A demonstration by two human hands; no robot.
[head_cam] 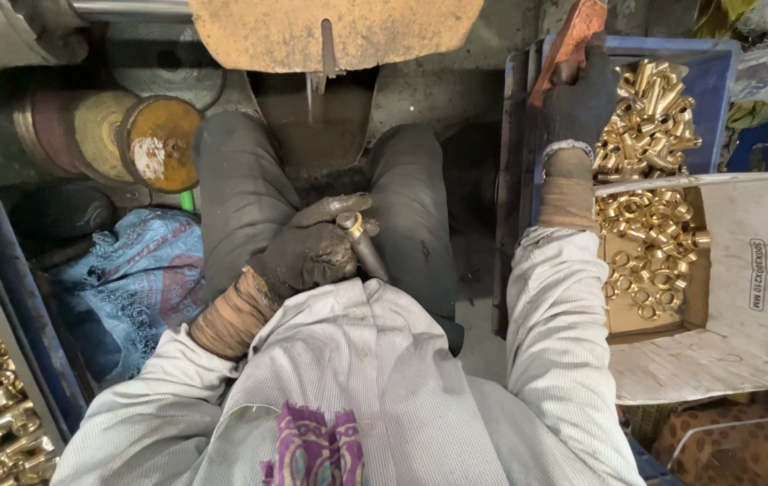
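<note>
Open lap; crates flanking

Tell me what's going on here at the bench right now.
A seated person in dark gloves is working among brass parts. The left hand holds a metal rod with a brass tip over the lap. The right hand reaches to the blue crate of brass fittings, fingers on a reddish piece at its rim. A cardboard box of brass rings sits beside it.
</note>
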